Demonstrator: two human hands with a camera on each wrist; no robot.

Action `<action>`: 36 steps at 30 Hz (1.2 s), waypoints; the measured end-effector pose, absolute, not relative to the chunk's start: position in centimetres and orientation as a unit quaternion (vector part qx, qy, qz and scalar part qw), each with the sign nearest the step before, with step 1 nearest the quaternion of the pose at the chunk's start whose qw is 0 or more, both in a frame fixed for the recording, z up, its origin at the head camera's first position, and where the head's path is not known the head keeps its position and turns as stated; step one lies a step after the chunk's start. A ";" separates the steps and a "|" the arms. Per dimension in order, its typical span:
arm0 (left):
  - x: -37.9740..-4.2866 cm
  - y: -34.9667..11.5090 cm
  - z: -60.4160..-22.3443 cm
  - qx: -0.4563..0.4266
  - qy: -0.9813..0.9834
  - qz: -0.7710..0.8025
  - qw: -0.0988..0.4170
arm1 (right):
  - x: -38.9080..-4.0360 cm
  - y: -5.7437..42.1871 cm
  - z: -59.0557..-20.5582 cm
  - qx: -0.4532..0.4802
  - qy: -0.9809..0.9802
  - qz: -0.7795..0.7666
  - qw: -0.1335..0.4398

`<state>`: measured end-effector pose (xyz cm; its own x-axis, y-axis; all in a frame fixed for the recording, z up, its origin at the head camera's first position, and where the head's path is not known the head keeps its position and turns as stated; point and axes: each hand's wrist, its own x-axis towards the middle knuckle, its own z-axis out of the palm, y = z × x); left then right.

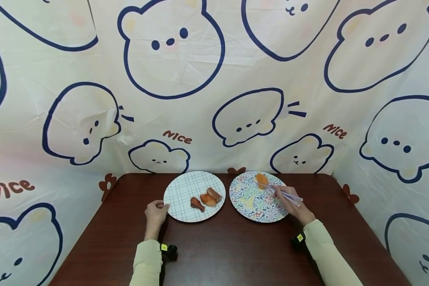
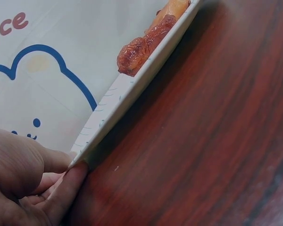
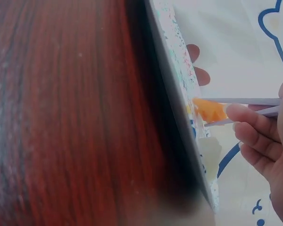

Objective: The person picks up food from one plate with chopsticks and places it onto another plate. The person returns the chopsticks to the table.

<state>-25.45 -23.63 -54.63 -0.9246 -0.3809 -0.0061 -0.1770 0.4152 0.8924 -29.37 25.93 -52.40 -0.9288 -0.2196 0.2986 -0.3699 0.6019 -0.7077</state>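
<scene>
Left hand (image 1: 155,215): pinching rim of grid-patterned plate (image 1: 182,198) bearing chicken drumstick (image 1: 197,204). Right hand (image 1: 297,207): grasping lilac chopsticks (image 3: 254,100), tips at orange food piece (image 1: 261,180), multicoloured speckled plate (image 1: 264,212).

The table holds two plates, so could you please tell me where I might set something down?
The table is bare in front of the checked plate and speckled plate, between the sleeves, and outside the left hand and right hand. The back is crowded: the plates nearly touch.
</scene>
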 end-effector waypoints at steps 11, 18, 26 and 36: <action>-25.5 -23.7 -54.6 0.169 -0.836 -0.513 0.100 | -29.0 24.9 -51.2 0.220 -0.900 0.350 0.134; -25.4 -23.7 -54.5 0.172 -0.836 -0.511 0.098 | -30.1 24.6 -51.3 0.192 -0.904 0.371 0.092; -25.4 -23.6 -54.6 0.167 -0.836 -0.514 0.094 | -30.1 24.0 -51.3 0.223 -0.908 0.349 0.061; -25.3 -23.5 -54.6 0.167 -0.835 -0.515 0.098 | -29.4 22.8 -50.4 0.240 -0.946 0.200 0.089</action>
